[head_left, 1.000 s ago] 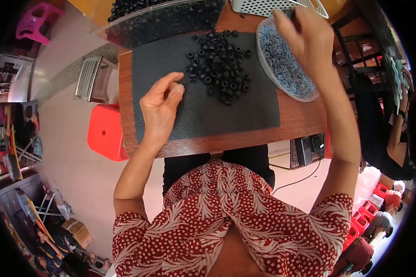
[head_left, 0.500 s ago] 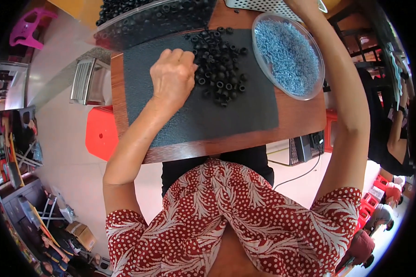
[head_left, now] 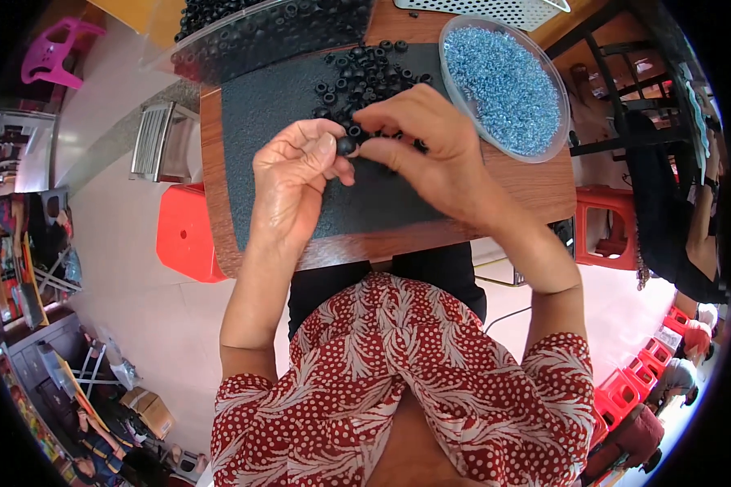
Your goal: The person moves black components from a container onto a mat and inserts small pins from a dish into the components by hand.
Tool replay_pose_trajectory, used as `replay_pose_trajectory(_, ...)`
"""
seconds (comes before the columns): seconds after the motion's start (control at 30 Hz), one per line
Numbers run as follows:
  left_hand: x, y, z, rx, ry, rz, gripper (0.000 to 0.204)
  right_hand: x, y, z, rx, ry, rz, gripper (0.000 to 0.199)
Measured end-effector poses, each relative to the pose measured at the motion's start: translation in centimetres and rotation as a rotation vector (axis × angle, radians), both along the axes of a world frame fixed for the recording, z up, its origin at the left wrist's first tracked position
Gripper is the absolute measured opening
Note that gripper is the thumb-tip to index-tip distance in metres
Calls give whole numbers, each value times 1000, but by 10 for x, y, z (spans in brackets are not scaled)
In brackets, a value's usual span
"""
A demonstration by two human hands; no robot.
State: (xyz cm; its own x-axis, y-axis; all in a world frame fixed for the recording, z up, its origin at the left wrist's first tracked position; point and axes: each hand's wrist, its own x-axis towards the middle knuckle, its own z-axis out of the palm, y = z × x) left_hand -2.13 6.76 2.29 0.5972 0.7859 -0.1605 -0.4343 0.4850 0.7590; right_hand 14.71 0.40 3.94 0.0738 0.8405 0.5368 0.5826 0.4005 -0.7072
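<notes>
My left hand [head_left: 294, 174] and my right hand [head_left: 422, 146] meet above a black mat [head_left: 276, 114] on a small wooden table [head_left: 536, 183]. Between the fingertips of both hands sits a small black ring-shaped part [head_left: 347, 146]. A loose pile of the same black rings [head_left: 357, 69] lies on the mat just beyond my fingers. A clear round bowl of small blue pieces [head_left: 499, 81] stands at the right of the table, close to my right hand.
A clear tray of more black rings [head_left: 268, 28] stands at the table's far edge. A white perforated tray [head_left: 495, 8] lies beyond the bowl. Red stools stand left [head_left: 183, 235] and right [head_left: 605, 227] of the table. Other people sit at the far right.
My right hand came back from beyond the bowl to the mat's middle. My left hand lifted off the pile, and both now pinch one black ring together.
</notes>
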Motion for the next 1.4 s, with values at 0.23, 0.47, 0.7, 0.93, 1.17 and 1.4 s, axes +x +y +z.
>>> replay_pose_trajectory(0.23, 4, -21, -3, -15, -7, 90, 12, -10, -7, -6, 150, -95, -5, 28)
replay_pose_trajectory(0.47, 4, -26, -8, -84, 2, 87, 15, -13, -14, -6, 57, -73, -33, 20)
replay_pose_trajectory(0.7, 13, -40, -5, -62, 43, 48, 16, -8, -21, -5, 187, -192, -58, 22)
replay_pose_trajectory(0.93, 10, -48, -13, -27, 15, 15, 22, -11, -39, -7, 112, -205, -106, 28)
replay_pose_trajectory(1.17, -1, -53, -22, 3, 106, -112, 18, 69, -33, -4, 126, -281, -324, 21)
replay_pose_trajectory(1.4, 4, -56, -28, -3, 148, -177, 17, 118, 11, -39, -44, -753, -406, 28)
